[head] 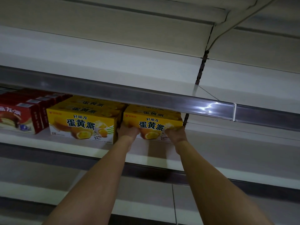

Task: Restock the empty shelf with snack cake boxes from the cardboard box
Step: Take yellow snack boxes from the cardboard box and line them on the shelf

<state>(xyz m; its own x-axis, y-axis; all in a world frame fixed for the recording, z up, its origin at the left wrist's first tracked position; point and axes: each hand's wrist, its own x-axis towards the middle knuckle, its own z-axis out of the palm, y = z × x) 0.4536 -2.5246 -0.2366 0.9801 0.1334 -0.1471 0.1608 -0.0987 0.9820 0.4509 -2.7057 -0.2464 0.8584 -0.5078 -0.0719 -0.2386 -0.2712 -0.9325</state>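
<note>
A yellow snack cake box (151, 122) stands on the white middle shelf (227, 153), with more yellow boxes behind it. My left hand (127, 131) grips its lower left corner and my right hand (174, 133) grips its lower right corner. Both arms reach up from below. To its left stands another row of yellow boxes (81, 125), apart by a narrow gap. The cardboard box is out of view.
Red snack cake boxes (17, 117) fill the shelf's far left. The upper shelf's grey price rail (146, 96) overhangs the boxes. A slotted upright (201, 69) divides the bays; the shelf surface to the right of it is bare. A lower shelf edge (162, 172) runs beneath my arms.
</note>
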